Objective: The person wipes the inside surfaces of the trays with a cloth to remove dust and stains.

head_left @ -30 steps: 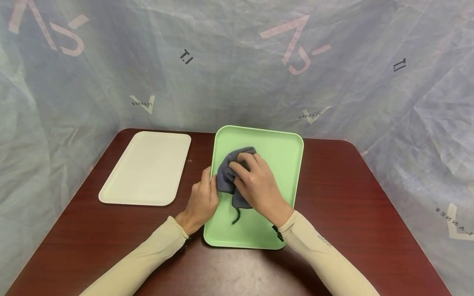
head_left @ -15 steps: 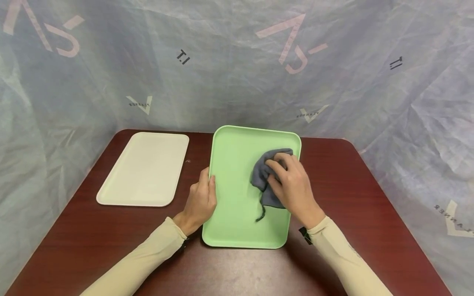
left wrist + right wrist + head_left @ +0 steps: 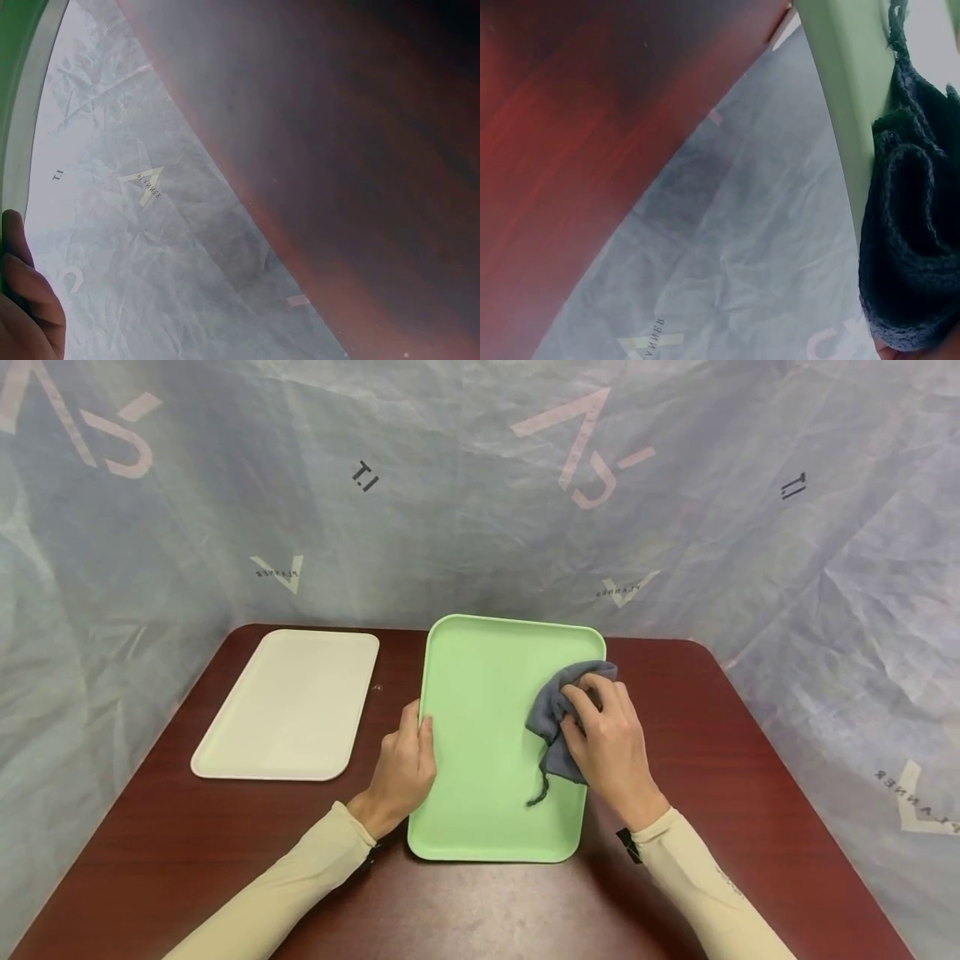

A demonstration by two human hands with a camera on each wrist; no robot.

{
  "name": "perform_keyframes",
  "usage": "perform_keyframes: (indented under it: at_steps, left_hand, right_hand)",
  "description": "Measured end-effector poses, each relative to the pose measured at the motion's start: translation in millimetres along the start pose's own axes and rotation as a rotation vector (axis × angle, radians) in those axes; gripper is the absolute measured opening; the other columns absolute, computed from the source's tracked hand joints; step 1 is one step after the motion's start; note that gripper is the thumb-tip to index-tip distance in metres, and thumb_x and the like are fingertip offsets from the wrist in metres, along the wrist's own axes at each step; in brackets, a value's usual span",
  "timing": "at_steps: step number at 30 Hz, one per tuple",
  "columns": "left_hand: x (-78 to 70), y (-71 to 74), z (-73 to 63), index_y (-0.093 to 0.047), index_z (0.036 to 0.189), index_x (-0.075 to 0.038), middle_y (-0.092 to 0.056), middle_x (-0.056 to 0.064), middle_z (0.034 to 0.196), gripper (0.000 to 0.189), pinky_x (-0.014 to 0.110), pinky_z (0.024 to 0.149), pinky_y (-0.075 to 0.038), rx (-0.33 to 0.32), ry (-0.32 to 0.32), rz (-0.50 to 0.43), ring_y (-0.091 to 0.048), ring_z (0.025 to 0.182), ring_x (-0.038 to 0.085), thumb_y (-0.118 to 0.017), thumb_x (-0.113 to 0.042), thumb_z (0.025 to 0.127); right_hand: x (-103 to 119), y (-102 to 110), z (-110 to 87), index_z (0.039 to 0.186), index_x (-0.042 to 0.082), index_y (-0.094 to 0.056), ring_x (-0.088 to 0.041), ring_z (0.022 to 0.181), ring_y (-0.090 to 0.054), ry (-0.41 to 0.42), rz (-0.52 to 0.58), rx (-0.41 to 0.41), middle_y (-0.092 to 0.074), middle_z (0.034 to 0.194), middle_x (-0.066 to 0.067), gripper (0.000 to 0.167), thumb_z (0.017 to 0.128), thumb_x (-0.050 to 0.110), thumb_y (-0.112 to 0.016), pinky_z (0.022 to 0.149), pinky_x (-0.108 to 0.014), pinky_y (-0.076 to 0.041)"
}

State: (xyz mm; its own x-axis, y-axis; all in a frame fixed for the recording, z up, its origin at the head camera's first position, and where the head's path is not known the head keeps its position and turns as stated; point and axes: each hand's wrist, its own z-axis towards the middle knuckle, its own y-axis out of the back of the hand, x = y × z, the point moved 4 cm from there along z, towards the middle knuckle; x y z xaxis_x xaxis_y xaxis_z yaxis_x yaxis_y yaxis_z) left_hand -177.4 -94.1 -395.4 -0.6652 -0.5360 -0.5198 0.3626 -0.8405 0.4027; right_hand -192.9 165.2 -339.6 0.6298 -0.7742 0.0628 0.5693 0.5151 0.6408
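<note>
A light green tray (image 3: 480, 760) is tilted up off the table, its inner face toward me in the head view. My left hand (image 3: 401, 768) grips its left edge, thumb on the inner side. In the left wrist view the curled fingers (image 3: 34, 300) show against the tray's rim. My right hand (image 3: 611, 743) holds a bunched grey-blue cloth (image 3: 555, 706) against the tray's right side. A dark loop of cord hangs from the cloth over the green surface. The right wrist view shows the folded cloth (image 3: 907, 225) beside the tray's edge, with most of the hand hidden.
A white tray (image 3: 288, 706) lies flat on the dark red-brown table (image 3: 720, 785), left of the green one. Grey-blue sheeting (image 3: 450, 527) with printed marks hangs behind the table and along both sides.
My right hand has moved the cloth from the left part of the green tray across to its right edge. The left hand keeps its grip on the tray.
</note>
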Motion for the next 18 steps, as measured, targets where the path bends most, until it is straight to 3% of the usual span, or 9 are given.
perform_keyframes:
  at_steps: [8,18]
  left_hand:
    - [2.2,-1.1,-2.3,-0.044,0.136,0.007,-0.068,0.020,0.084,0.032,0.036,0.058,-0.056,0.001,0.005,-0.022,-0.072,0.076,0.023,-0.041,-0.003,0.105]
    - [-0.4,-2.6,-4.7,-0.041,0.136,0.009,-0.067,0.020,0.085,0.046,0.033,0.057,-0.056,-0.001,-0.029,-0.080,-0.071,0.070,0.022,-0.042,-0.028,0.108]
  right_hand:
    - [6,-3,-8.8,0.111,-0.003,-0.067,-0.036,0.088,-0.049,0.009,-0.015,0.030,-0.055,0.113,-0.022,0.024,0.087,-0.004,-0.066,0.076,-0.046,-0.045]
    - [32,-12,11.5,0.110,-0.002,-0.067,-0.034,0.090,-0.051,0.071,0.025,0.036,-0.056,0.110,-0.021,0.024,0.086,-0.004,-0.066,0.076,-0.047,-0.045]
